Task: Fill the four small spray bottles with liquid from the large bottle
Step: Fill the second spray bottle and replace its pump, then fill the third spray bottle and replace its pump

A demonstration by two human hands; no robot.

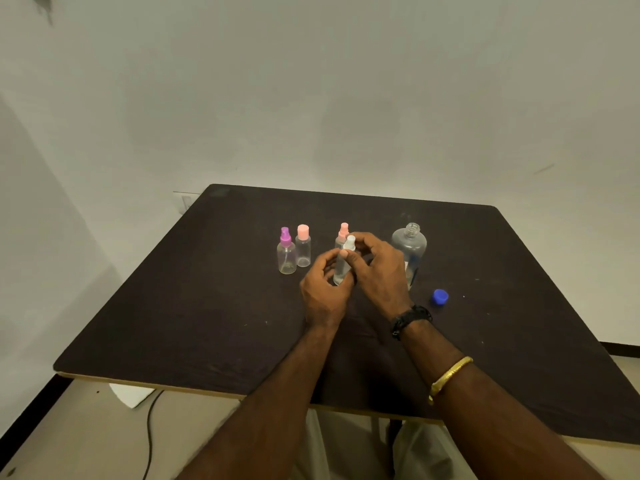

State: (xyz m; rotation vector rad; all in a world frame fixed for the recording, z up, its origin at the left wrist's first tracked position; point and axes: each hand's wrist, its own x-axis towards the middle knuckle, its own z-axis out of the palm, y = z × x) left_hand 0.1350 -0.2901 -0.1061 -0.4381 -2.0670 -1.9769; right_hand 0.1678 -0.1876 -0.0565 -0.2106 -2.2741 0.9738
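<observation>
a small white-topped bottle (340,271) is held upright near the middle of the dark table (207,306). its clear body is gripped by the left hand (323,292), with the fingers curled round it. its white top (350,242) is pinched by the right hand (379,268). a purple-topped bottle (286,254) and a pink-capped bottle (303,245) are stood side by side to the left. a pink-topped sprayer (343,232) is partly hidden behind the hands. the large bottle (414,242) is stood open on the right, and a blue cap (440,296) is laid near it.
</observation>
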